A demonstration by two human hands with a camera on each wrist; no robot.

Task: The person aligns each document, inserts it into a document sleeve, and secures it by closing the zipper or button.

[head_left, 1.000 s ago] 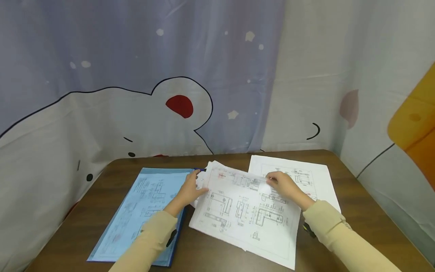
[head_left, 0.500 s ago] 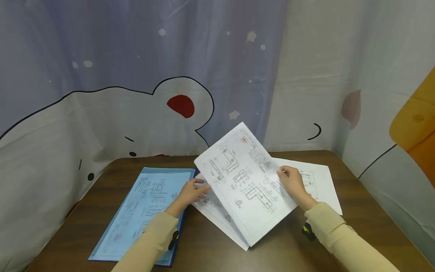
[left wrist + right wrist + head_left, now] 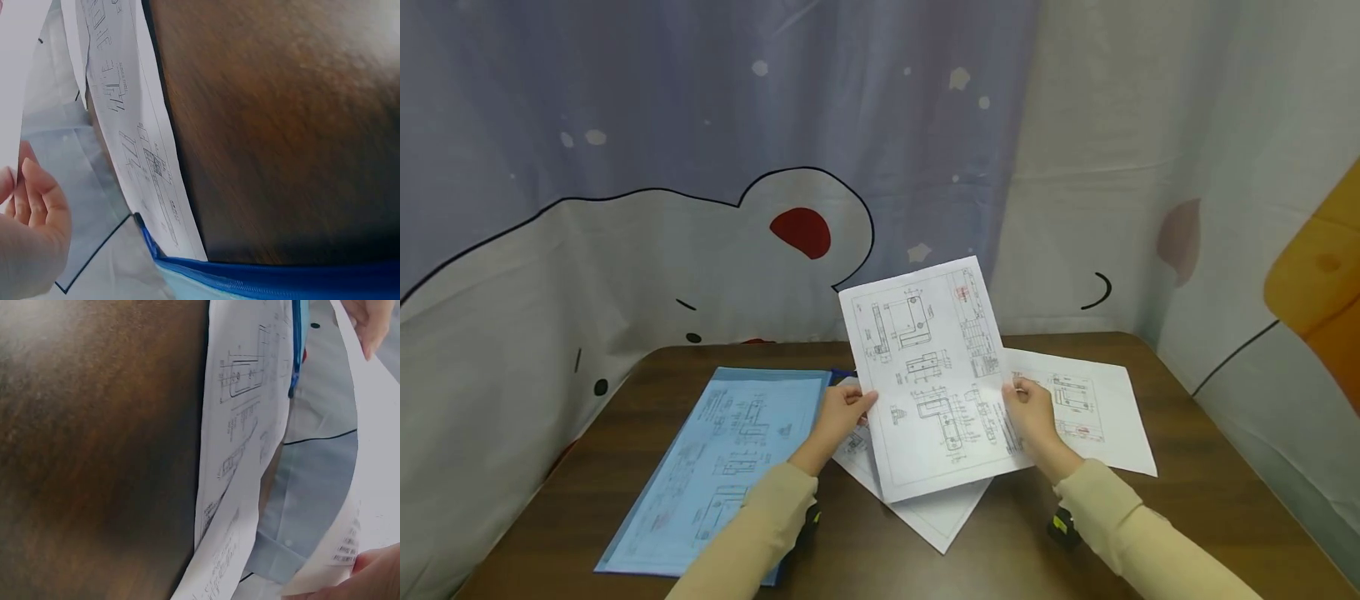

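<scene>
Head cam looks forward and down over the whole brown table (image 3: 1187, 500) toward the curtain (image 3: 625, 167). Both wrist cams sit very close, low over the tabletop, facing across it; all three share the loose drawing sheets (image 3: 936, 512) (image 3: 144, 162) (image 3: 240, 425).

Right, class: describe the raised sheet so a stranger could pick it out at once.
On the dark brown wooden table, between the blue plastic folder and flat white drawing sheets, find both hands. The white technical drawing sheet they grip is the only one lifted upright.

White drawing sheet (image 3: 932, 375) held upright above the table; printed technical drawings face the camera.
</scene>
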